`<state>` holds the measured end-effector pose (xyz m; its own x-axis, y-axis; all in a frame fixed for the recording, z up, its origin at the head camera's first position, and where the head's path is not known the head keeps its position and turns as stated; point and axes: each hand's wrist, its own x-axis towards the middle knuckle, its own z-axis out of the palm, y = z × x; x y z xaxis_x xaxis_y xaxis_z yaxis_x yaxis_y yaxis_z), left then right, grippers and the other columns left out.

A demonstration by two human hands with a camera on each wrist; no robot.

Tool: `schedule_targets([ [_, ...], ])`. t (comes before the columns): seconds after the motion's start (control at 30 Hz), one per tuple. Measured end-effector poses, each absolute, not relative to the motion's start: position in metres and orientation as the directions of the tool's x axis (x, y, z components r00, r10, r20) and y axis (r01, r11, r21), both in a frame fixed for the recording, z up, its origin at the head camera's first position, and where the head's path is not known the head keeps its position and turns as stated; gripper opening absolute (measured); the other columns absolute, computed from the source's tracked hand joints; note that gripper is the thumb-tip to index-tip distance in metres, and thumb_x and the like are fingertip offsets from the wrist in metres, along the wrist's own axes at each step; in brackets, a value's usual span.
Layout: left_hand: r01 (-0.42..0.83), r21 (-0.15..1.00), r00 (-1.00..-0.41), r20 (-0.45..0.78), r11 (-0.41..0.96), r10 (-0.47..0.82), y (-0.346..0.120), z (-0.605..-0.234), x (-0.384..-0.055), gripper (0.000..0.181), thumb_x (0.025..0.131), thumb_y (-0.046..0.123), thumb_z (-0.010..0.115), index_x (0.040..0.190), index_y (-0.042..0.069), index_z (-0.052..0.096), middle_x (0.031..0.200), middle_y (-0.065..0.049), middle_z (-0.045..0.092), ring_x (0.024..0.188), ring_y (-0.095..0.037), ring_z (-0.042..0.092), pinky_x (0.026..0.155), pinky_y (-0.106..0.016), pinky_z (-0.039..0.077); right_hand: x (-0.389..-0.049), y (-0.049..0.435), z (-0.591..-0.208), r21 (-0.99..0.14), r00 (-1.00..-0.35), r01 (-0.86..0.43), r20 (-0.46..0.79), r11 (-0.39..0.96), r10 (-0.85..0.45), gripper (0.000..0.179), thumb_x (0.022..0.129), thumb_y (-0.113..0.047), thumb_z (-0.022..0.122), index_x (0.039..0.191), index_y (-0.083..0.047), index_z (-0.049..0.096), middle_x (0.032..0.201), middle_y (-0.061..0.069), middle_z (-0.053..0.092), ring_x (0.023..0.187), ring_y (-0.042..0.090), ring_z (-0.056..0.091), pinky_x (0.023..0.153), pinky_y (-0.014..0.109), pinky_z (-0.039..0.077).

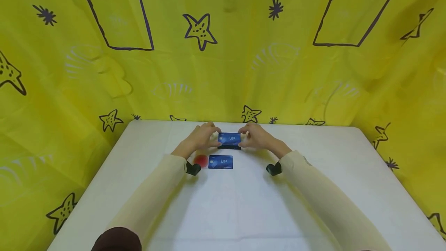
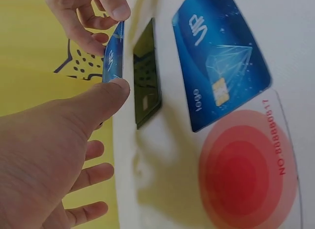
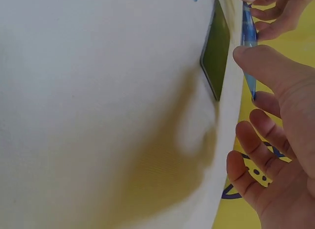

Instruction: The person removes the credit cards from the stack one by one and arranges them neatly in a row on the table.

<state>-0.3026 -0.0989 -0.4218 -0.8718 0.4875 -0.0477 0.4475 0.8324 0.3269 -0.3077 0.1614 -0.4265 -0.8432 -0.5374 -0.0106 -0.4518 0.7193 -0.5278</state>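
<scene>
A blue card lettered "VIP" (image 1: 229,138) is held up between both hands at the far part of the table. My left hand (image 1: 202,136) pinches its left end, the thumb lying on the near face in the left wrist view. At the other end, my right hand (image 1: 257,136) grips it between thumb and fingers, with its remaining fingers spread loosely. Just below the raised card lies a dark glossy card-sized piece (image 2: 146,74). Nearer to me, a second blue VIP card (image 2: 221,61) lies flat, beside a pale card with red concentric circles (image 2: 246,175).
The white tabletop (image 1: 237,208) reaches back to a yellow curtain (image 1: 230,76) printed with starfish and shells. Dark wrist mounts (image 1: 193,168) hang under both cream sleeves (image 1: 150,196). A dark brown rounded shape (image 1: 116,239) shows at the bottom left.
</scene>
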Motion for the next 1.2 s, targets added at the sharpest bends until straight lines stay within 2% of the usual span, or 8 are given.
schedule_targets([
  [0.1, 0.468, 0.314, -0.866, -0.023, 0.826, 0.499, -0.099, -0.417, -0.303, 0.052, 0.092, 0.039, 0.078, 0.136, 0.013, 0.066, 0.131, -0.012, 0.059, 0.121, -0.028, 0.054, 0.110, -0.053, 0.040, -0.308, 0.162, -0.420, -0.520, -0.842, -0.458, -0.006, 0.721, -0.539, 0.049, 0.088, -0.025, 0.083, 0.130, -0.005, 0.069, 0.123, 0.015, 0.063, 0.100, 0.026, 0.059, 0.085, 0.037, 0.053],
  [0.3, 0.489, 0.298, -0.862, 0.020, 0.820, 0.507, -0.097, -0.405, -0.304, 0.054, 0.091, 0.037, 0.080, 0.136, 0.011, 0.066, 0.131, -0.015, 0.060, 0.115, -0.029, 0.056, 0.104, -0.046, 0.047, -0.308, 0.164, -0.407, -0.483, -0.850, -0.461, 0.000, 0.744, -0.527, 0.050, 0.089, -0.028, 0.082, 0.131, -0.008, 0.068, 0.123, 0.013, 0.063, 0.105, 0.030, 0.059, 0.085, 0.039, 0.054],
  [0.6, 0.489, 0.295, -0.866, 0.051, 0.821, 0.497, -0.095, -0.393, -0.301, 0.053, 0.091, 0.034, 0.080, 0.136, 0.010, 0.066, 0.131, -0.014, 0.060, 0.119, -0.030, 0.055, 0.108, -0.051, 0.042, -0.308, 0.165, -0.399, -0.469, -0.851, -0.486, 0.060, 0.737, -0.522, 0.050, 0.087, -0.027, 0.083, 0.131, -0.007, 0.068, 0.119, 0.014, 0.061, 0.103, 0.031, 0.059, 0.082, 0.038, 0.054],
  [1.2, 0.501, 0.286, -0.862, 0.083, 0.817, 0.500, -0.093, -0.390, -0.299, 0.055, 0.090, 0.034, 0.081, 0.137, 0.011, 0.066, 0.130, -0.013, 0.060, 0.120, -0.029, 0.053, 0.108, -0.048, 0.043, -0.304, 0.167, -0.393, -0.488, -0.842, -0.500, 0.082, 0.715, -0.533, 0.051, 0.088, -0.024, 0.083, 0.132, -0.005, 0.067, 0.119, 0.015, 0.062, 0.106, 0.036, 0.060, 0.084, 0.039, 0.054],
])
